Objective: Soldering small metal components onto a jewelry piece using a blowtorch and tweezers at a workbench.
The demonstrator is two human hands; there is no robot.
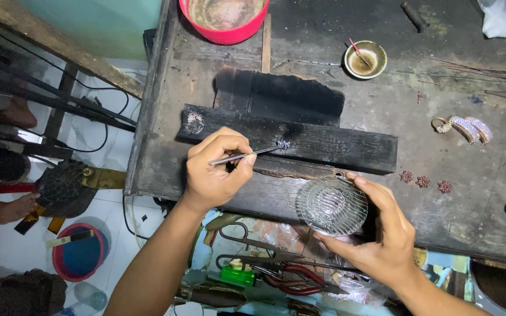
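Head view. Left hand [215, 169] grasps thin metal tweezers [244, 155] in a pinch; the tips reach right to a small sparkling piece [283, 144] lying on a charred wooden block [323, 143] near the middle of the surface [382, 105]. Right hand [382, 231] grips a round ribbed clear glass dish [331, 206] by its rim, at the near edge of the surface, just below the block. The piece is tiny, bluish-silver; detail is too small to resolve. Three small reddish clusters [423, 182] sit right of the dish, a jewelled ornament [467, 127] farther right. Open surface lies between block and ornament. A red bowl [228, 20] stands at the far edge.
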